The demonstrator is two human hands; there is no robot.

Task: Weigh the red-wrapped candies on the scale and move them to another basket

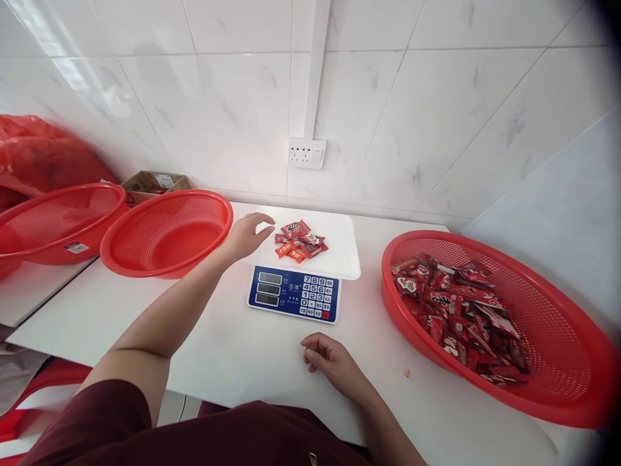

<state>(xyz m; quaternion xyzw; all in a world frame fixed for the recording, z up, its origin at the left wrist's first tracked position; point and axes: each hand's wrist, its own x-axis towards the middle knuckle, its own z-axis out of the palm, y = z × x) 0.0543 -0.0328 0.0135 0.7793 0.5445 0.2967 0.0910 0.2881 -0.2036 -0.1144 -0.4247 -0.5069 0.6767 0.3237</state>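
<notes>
- Well, some red packets [301, 243] lie in a little pile on the white tray [339, 249] of the scale [295, 294].
- The left hand [250, 236] is half open beside the pile, holding nothing.
- The right hand [336, 366] is loosely curled, partly open and empty, in front of the scale.
- More packets [460, 317] lie in the big red basket [557, 330] on the right.

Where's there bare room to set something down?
Bare table shows between the scale and right basket, and between the left forearm and right hand. The tray is bare right of the packets. It's crowded at the tray's left, by the left hand and middle basket.
</notes>
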